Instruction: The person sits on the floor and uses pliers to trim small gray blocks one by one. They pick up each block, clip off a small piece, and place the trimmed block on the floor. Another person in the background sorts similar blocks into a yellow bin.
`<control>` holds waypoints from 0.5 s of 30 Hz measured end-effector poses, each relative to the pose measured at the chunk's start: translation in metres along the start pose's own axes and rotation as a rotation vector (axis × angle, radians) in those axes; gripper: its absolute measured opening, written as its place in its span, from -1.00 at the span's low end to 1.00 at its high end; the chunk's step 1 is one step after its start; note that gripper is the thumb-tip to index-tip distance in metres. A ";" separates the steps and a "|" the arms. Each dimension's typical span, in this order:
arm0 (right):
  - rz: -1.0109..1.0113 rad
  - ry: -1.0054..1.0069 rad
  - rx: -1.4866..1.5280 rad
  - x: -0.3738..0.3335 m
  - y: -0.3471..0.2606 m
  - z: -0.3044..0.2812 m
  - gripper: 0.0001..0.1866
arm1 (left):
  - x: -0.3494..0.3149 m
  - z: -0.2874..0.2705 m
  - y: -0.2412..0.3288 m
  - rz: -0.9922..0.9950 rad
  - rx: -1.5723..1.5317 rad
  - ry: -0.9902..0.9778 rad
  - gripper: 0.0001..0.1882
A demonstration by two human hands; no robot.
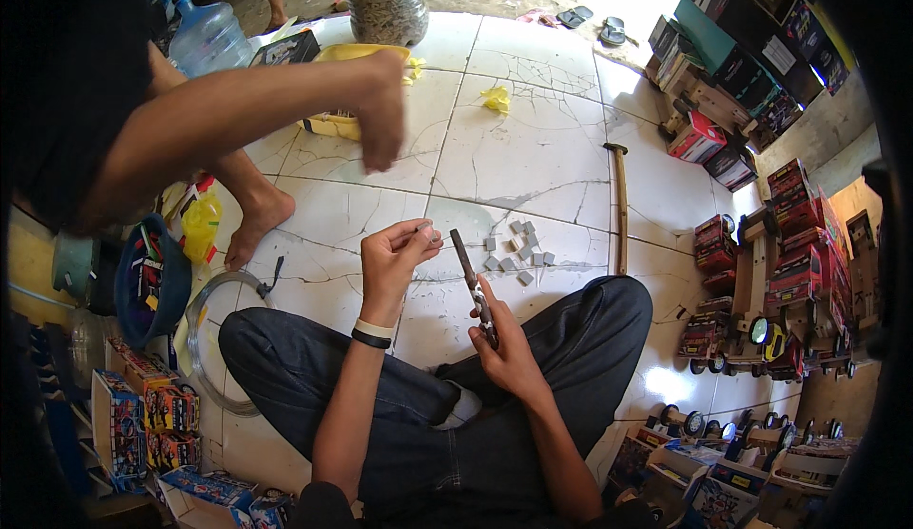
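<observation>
My left hand point(392, 258) is raised over the tiled floor, thumb and fingertips pinched together on a small pale piece point(427, 230), mostly covered by the fingers. Wrapped round the lower part of a long, narrow dark tool with whitish patches point(463, 259) is my right hand point(504, 350). The tool points up and away, its far end a short way right of the left fingertips and apart from them. Whether it is a file or a blade I cannot make out. Beyond it, several small grey blocks point(508, 264) lie loosely on the floor.
A hammer point(620, 207) lies right of the blocks. Another person's bare foot point(382, 110) is lifted at upper left, the other foot point(259, 225) down near a wire coil point(204, 315). Wooden toy trucks point(751, 272) line the right. A yellow container point(333, 127) stands farther off.
</observation>
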State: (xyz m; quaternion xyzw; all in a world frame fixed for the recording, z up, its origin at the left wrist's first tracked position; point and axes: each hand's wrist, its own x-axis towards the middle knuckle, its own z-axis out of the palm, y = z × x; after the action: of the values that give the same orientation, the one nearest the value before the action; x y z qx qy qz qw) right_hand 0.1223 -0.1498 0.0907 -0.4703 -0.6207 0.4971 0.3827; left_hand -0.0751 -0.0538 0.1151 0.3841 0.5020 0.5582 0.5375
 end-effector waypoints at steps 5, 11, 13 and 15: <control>0.019 -0.002 -0.002 0.000 -0.003 -0.001 -0.16 | -0.001 0.001 0.002 -0.024 -0.008 -0.002 -0.66; 0.077 -0.020 0.055 0.000 -0.002 -0.001 -0.17 | 0.001 0.000 0.001 -0.018 -0.070 -0.014 -0.68; 0.079 -0.016 0.082 0.000 0.000 0.000 -0.16 | 0.000 0.001 0.000 -0.001 -0.039 -0.002 -0.68; 0.023 -0.007 0.050 0.001 0.001 0.001 -0.16 | -0.001 0.002 0.000 0.000 -0.019 0.020 -0.67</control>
State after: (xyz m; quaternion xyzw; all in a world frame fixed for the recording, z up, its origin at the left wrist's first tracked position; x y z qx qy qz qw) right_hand 0.1210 -0.1489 0.0896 -0.4657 -0.6041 0.5185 0.3864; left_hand -0.0726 -0.0543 0.1153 0.3736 0.5020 0.5667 0.5359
